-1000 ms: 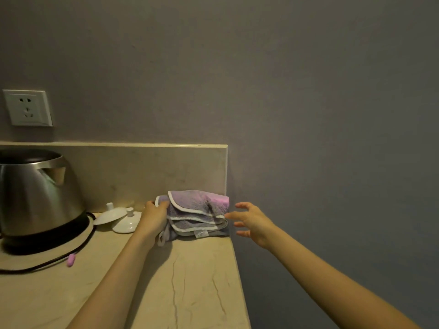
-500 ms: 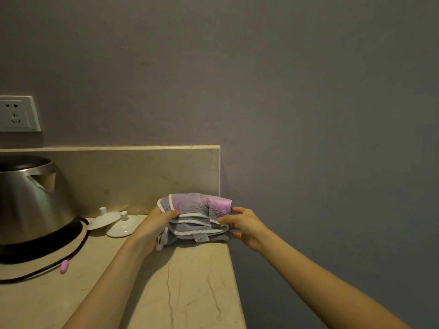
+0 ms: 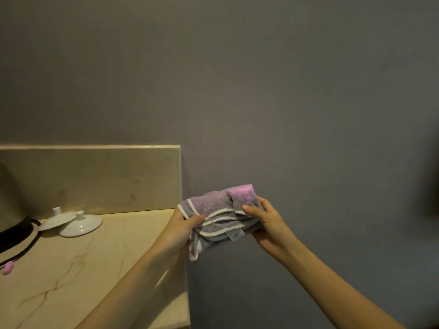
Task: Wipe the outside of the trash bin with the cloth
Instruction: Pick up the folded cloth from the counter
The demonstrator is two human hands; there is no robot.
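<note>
A folded grey and pink cloth (image 3: 219, 213) with white edging hangs in the air just past the right end of the counter. My left hand (image 3: 183, 227) grips its left side, thumb on top. My right hand (image 3: 263, 222) grips its right side. A loose corner of the cloth dangles below my left hand. No trash bin is in view.
A beige marble counter (image 3: 71, 269) with a low backsplash (image 3: 95, 179) fills the lower left. Two white lids (image 3: 82, 224) lie near the backsplash. A kettle base (image 3: 14, 231) with a black cord sits at the far left. A grey wall lies behind.
Both hands closed on the cloth and lifted it off the counter, carrying it to the right past the counter's end. The view has shifted right, so the kettle is mostly out of frame.
</note>
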